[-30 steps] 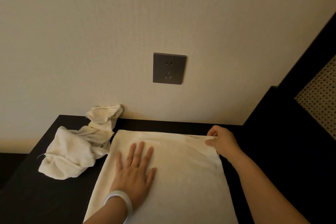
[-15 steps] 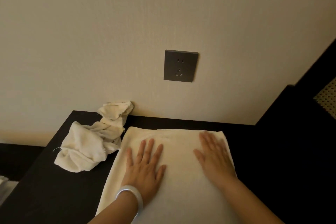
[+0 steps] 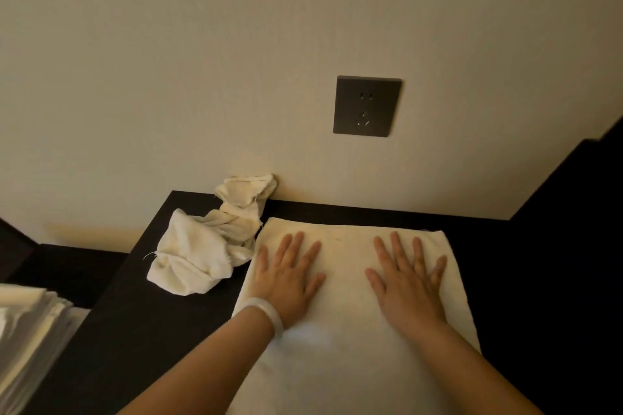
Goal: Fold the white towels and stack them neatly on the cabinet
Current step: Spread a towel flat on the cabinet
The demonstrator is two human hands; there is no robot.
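Flat white cloth towel [image 3: 350, 364] spread smooth on dark matte counter [image 3: 135, 330]. Far edge parallel to wall, near edge cut off by bottom of frame. Covers right part of counter top.

Both hands palm-down on towel's far half: left hand [image 3: 290, 280] toward left edge, right hand [image 3: 408, 286] toward right edge. Fingers straight and splayed, pressing flat, gripping nothing. Hands apart, bare towel between them. Pale translucent bangle [image 3: 266, 313] on left wrist.

Second white towel, crumpled and twisted [image 3: 202, 256], loose threads at edges, on counter just left of flat one. Looks to touch its far-left corner. Far end bunched up against beige wall [image 3: 168, 77].

Dark grey square wall socket [image 3: 366, 106] above flat towel: two-slot outlet over three-slot outlet.

Black panel [image 3: 573, 246] right of counter, rising along wall.

Lower left, beside counter and below its level: stack of folded white fabric [image 3: 27, 330], blurred, layered edges visible; cannot tell what kind.
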